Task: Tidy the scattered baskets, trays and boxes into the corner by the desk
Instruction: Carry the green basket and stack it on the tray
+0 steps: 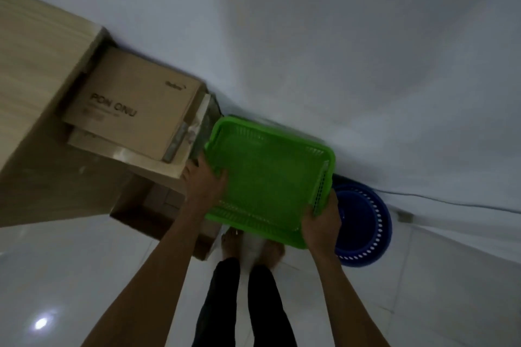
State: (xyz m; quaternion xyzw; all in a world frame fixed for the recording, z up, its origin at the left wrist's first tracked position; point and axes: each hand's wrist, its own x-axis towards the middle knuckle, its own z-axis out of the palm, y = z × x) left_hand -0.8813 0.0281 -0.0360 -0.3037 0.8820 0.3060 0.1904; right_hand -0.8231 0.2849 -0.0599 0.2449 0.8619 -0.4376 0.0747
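A green perforated plastic tray (267,177) is held level above the floor, close to the white wall. My left hand (204,182) grips its left rim with the thumb over the edge. My right hand (321,220) grips its near right corner. Just to the right and partly under the tray sits a round blue basket (366,222) on the floor. Left of the tray, cardboard boxes (135,104) are stacked beside the wooden desk (36,70), the top one printed with dark letters. A darker open box (152,211) lies lower down by my left forearm.
White tiled floor (84,276) spreads at the bottom and left. The white wall (338,51) runs behind everything. A thin cable (439,201) trails along the wall's base to the right. My bare feet (251,248) stand just below the tray.
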